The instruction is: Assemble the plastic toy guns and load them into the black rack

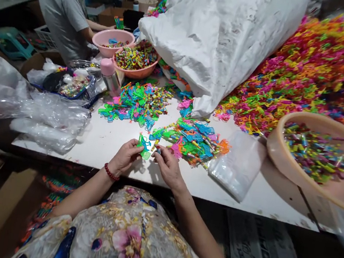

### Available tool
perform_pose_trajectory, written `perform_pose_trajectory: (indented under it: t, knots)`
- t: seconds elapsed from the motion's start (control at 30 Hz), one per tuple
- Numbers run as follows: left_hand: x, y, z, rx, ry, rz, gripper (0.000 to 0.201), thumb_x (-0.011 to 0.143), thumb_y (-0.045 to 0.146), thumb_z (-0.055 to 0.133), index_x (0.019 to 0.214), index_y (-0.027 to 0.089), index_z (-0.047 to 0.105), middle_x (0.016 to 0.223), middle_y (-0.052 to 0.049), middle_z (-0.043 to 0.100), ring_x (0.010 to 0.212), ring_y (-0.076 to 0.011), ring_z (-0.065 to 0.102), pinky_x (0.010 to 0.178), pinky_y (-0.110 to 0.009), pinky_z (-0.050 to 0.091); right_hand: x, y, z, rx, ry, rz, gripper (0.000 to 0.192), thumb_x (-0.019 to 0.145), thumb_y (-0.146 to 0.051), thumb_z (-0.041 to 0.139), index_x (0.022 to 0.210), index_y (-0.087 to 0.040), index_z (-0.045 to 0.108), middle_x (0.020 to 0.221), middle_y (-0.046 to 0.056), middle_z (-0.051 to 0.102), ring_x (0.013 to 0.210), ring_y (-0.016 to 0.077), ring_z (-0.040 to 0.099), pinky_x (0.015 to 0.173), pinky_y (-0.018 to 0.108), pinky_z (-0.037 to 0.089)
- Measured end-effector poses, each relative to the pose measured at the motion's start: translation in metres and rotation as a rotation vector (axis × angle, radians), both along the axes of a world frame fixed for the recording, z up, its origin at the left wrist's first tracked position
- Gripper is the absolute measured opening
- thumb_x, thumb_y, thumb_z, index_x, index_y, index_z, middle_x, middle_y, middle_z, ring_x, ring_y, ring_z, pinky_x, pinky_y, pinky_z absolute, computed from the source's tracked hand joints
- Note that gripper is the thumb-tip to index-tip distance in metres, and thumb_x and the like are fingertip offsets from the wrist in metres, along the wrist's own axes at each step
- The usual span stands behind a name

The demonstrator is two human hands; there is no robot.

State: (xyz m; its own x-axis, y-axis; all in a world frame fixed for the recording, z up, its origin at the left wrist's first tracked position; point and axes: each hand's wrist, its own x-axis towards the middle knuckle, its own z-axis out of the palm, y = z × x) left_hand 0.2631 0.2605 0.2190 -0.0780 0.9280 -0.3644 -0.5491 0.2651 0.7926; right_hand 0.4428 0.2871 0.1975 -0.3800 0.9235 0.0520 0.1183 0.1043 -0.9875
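Observation:
My left hand (127, 155) grips a small green plastic toy piece (144, 147) over the near edge of the white table (105, 145). A red bead bracelet circles that wrist. My right hand (168, 167) pinches a tiny blue piece (158, 149) right beside the green one, the fingertips of both hands almost touching. Just beyond the hands lies a heap of coloured plastic toy parts (193, 138), and a second heap (137, 100) sits further back on the left.
A stack of clear plastic bags (234, 165) lies to the right. A beige basin (321, 158) of coloured sticks overhangs the right edge. A huge pile of coloured parts (321, 69) and a white sack (223, 34) fill the back. Another person (63, 11) sits far left by pink bowls (114, 39).

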Motion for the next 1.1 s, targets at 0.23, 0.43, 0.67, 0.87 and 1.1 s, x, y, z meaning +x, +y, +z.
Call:
perform_pose_trajectory:
  t: [0.23, 0.43, 0.67, 0.87, 1.1]
  knots:
    - [0.004, 0.003, 0.006, -0.043, -0.029, 0.029, 0.045, 0.051, 0.020, 0.090, 0.088, 0.012, 0.066, 0.080, 0.000, 0.067, 0.064, -0.0083, 0.058, 0.053, -0.018, 0.043, 0.002, -0.004, -0.003, 0.073, -0.063, -0.045, 0.039, 0.095, -0.044, 0.052, 0.122, -0.019, 0.063, 0.087, 0.004, 0.068, 0.079, 0.0172, 0.062, 0.075, 0.031, 0.050]
    - [0.008, 0.001, 0.006, -0.032, -0.019, -0.011, 0.039, 0.053, 0.015, 0.085, 0.084, 0.013, 0.061, 0.074, 0.002, 0.064, 0.057, -0.0062, 0.053, 0.046, -0.017, 0.031, 0.000, -0.001, -0.002, 0.020, -0.022, -0.031, 0.035, 0.096, -0.044, 0.051, 0.119, -0.019, 0.061, 0.092, 0.005, 0.069, 0.086, 0.0183, 0.063, 0.078, 0.031, 0.049]
    - [0.009, 0.000, 0.006, -0.028, -0.028, -0.025, 0.042, 0.052, 0.012, 0.087, 0.089, 0.013, 0.067, 0.080, -0.001, 0.070, 0.063, -0.0095, 0.061, 0.055, -0.019, 0.044, 0.000, -0.003, -0.004, -0.004, -0.022, -0.046, 0.035, 0.093, -0.045, 0.054, 0.113, -0.019, 0.065, 0.092, 0.003, 0.067, 0.075, 0.0153, 0.057, 0.069, 0.028, 0.044]
    - [0.008, 0.000, -0.002, -0.069, -0.061, 0.011, 0.034, 0.059, 0.016, 0.089, 0.086, 0.011, 0.069, 0.085, -0.004, 0.071, 0.071, -0.0127, 0.066, 0.062, -0.023, 0.054, 0.001, -0.007, -0.009, -0.117, 0.094, -0.034, 0.038, 0.092, -0.050, 0.054, 0.112, -0.020, 0.063, 0.080, 0.000, 0.060, 0.064, 0.0127, 0.048, 0.059, 0.026, 0.040]
    - [0.013, 0.000, 0.001, -0.110, -0.090, 0.086, 0.019, 0.077, 0.021, 0.081, 0.083, 0.010, 0.066, 0.083, -0.006, 0.070, 0.073, -0.0130, 0.067, 0.081, -0.034, 0.062, 0.001, -0.009, -0.013, -0.147, 0.122, -0.090, 0.039, 0.090, -0.057, 0.056, 0.107, -0.022, 0.059, 0.084, 0.001, 0.060, 0.072, 0.0143, 0.052, 0.063, 0.026, 0.043]
